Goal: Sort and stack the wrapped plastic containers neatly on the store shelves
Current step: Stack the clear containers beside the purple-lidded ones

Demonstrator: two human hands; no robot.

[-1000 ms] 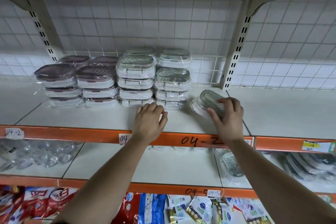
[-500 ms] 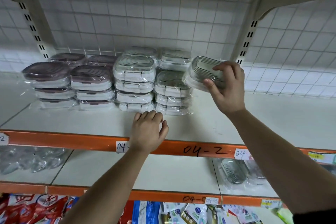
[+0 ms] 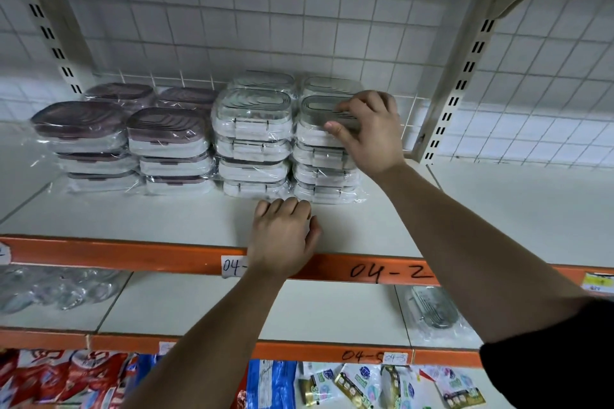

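Observation:
Wrapped plastic containers stand in stacks on the upper white shelf (image 3: 133, 216). Brown-lidded stacks (image 3: 166, 149) fill the left side, and clear grey-lidded stacks (image 3: 254, 143) stand to their right. My right hand (image 3: 365, 133) grips a clear grey-lidded container (image 3: 319, 109) that sits on top of the rightmost front stack (image 3: 325, 176); thumb at its front, fingers over the lid. My left hand (image 3: 282, 236) rests on the shelf just in front of the stacks, fingers loosely curled and holding nothing.
An orange shelf edge (image 3: 382, 272) marked 04-2 runs across. On the lower shelf lie one more wrapped container (image 3: 432, 307) at the right and clear plastic items (image 3: 56, 289) at the left. Snack packets (image 3: 349, 385) hang below. A slotted upright (image 3: 458, 76) stands right of the stacks.
My right hand has lifted the clear container from the shelf surface, carried it left and set it on top of the rightmost stack. My left hand has stayed on the shelf.

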